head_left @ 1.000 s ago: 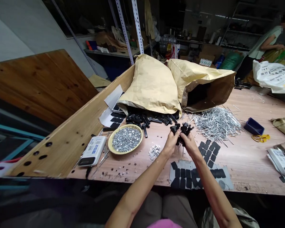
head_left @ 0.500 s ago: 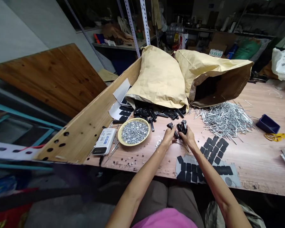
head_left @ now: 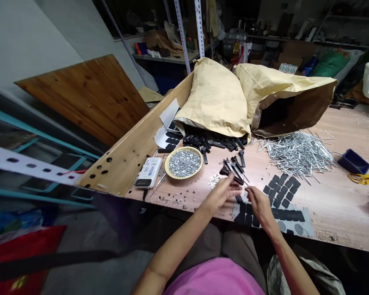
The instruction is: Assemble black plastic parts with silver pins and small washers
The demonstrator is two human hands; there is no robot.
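A black T-shaped plastic part (head_left: 225, 170) is in my left hand (head_left: 222, 191), under the thumb, with the other fingers partly spread below it. Close to its lower right end, my right hand (head_left: 259, 203) has its thumb and finger pinched together on what looks like a thin metal rod (head_left: 245, 184). Just beyond the hands, several similar black parts (head_left: 237, 164) lie in a small group, some with metal rods. Small metal nuts (head_left: 214, 180) are scattered left of my left hand.
A yellow bowl (head_left: 171, 175) of small metal pieces stands left, beside a white device (head_left: 149, 172). Thin metal rods (head_left: 301, 155) are heaped at right, near a blue tray (head_left: 353, 162). Black pads (head_left: 281, 190) lie in front. Two large paper sacks (head_left: 218, 98) occupy the back.
The black parts that were bunched between both hands now lie on the table, except one in my left hand. Both hands have come nearer, and the right has moved rightward. The view has shifted left.
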